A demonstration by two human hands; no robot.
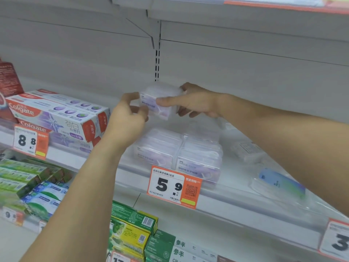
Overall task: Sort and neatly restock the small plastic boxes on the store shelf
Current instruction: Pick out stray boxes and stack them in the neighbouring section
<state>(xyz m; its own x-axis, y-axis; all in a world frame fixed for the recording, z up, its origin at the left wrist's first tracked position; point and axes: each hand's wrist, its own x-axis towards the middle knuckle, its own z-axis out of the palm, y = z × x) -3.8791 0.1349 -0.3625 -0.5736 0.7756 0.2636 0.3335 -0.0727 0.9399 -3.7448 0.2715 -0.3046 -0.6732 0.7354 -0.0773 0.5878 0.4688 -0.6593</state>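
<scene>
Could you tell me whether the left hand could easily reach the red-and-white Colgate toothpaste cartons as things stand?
Probably yes, once freed: the left hand grips the clear plastic box, and nothing stands between it and the Colgate cartons.

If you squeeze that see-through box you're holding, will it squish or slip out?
The clear plastic box looks stiff, so it probably won't squish. Its glossy sides may be slippery, which might be why both hands, left and right, pinch it. It seems light.

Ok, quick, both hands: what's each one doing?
Left hand: pinching the left end of the clear plastic box.
Right hand: holding the same box, thumb across its front.
</scene>
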